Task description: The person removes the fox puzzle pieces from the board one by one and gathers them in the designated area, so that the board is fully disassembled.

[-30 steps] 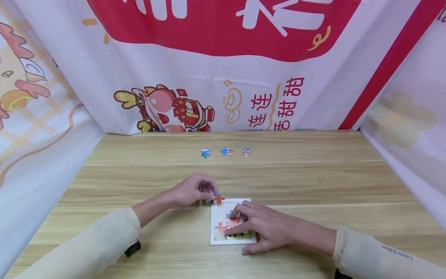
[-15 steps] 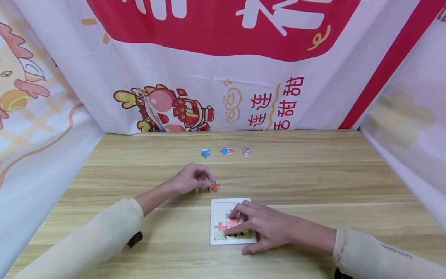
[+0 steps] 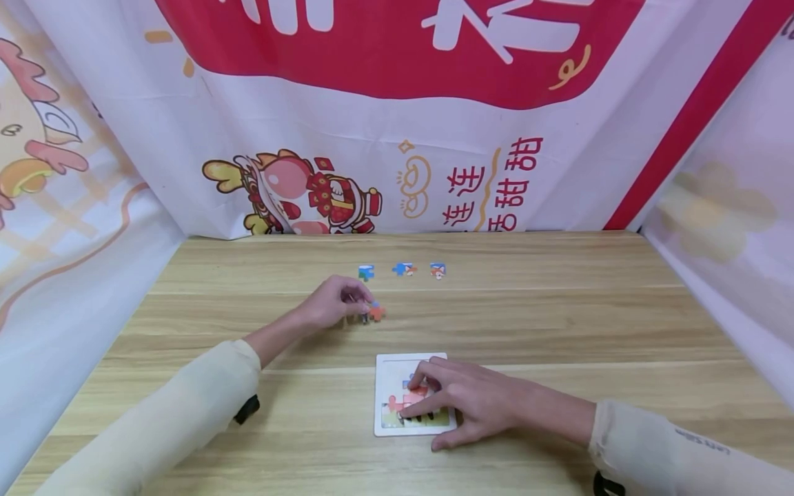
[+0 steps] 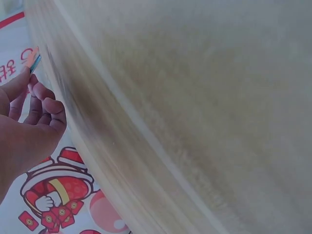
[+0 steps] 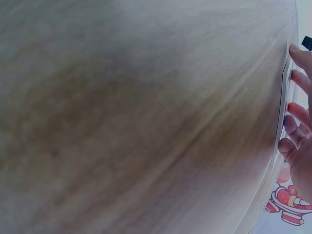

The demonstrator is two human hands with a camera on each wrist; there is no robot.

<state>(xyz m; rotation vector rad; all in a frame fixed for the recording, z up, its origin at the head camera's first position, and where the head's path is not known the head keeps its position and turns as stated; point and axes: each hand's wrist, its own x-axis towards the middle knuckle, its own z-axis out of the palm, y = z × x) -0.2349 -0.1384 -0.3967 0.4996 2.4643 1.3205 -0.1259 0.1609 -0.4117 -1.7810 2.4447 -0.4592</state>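
Note:
My left hand [image 3: 333, 303] pinches an orange jigsaw piece [image 3: 376, 312] with a bit of blue above the tabletop, behind the puzzle tray. In the left wrist view this jigsaw piece [image 4: 33, 58] sits between thumb and forefinger at the tips. The square white puzzle tray [image 3: 388, 372] lies near me, with several joined pieces [image 3: 411, 398] in its lower part, partly covered by my right hand [image 3: 476, 401]. That hand rests with spread fingers on the pieces and its thumb at the tray's near right corner. From the right wrist, the tray's edge [image 5: 282, 102] shows beside the fingers.
Three loose jigsaw pieces lie in a row farther back: a blue-green one [image 3: 366, 272], a blue one with orange [image 3: 404, 269] and a fox-face one [image 3: 438, 270]. Printed cloth [image 3: 397, 124] hangs behind and at both sides of the wooden table [image 3: 558, 296].
The left hand has carried the orange jigsaw piece from the tray's upper left corner, away from me and a little left. The right hand and the tray have stayed in place.

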